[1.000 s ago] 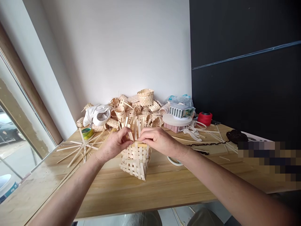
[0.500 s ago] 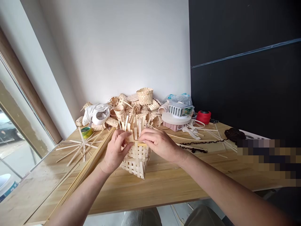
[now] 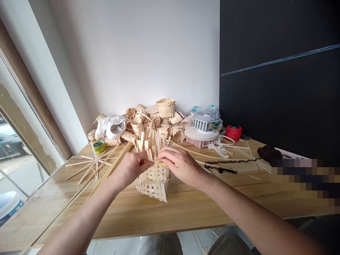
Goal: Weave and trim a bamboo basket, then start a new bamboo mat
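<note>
A partly woven basket (image 3: pixel 154 182) of pale strips stands near the middle of the wooden table (image 3: pixel 186 212), its upright strips (image 3: pixel 150 140) sticking up from the rim. At the rim's left side my left hand (image 3: pixel 134 165) pinches a strip between thumb and fingers. My right hand (image 3: pixel 179 164) is closed on the rim just to the right, fingertips close to those of the left. The hands hide part of the rim and the strip ends.
Behind lie a heap of woven baskets (image 3: pixel 166 108), a white cloth (image 3: pixel 110 126), yellow-green tape (image 3: pixel 99 147), a strip star (image 3: pixel 96 161), a red thread spool (image 3: pixel 233 133) and stacked boxes (image 3: pixel 205 124). Dark cord (image 3: pixel 269 154) lies at right. Long strips (image 3: pixel 117 159) cross the left side.
My left hand has come closer to the right one, its fingers now lower and tighter at the rim. The basket has turned or tilted slightly, and the whole view has shifted a little.
</note>
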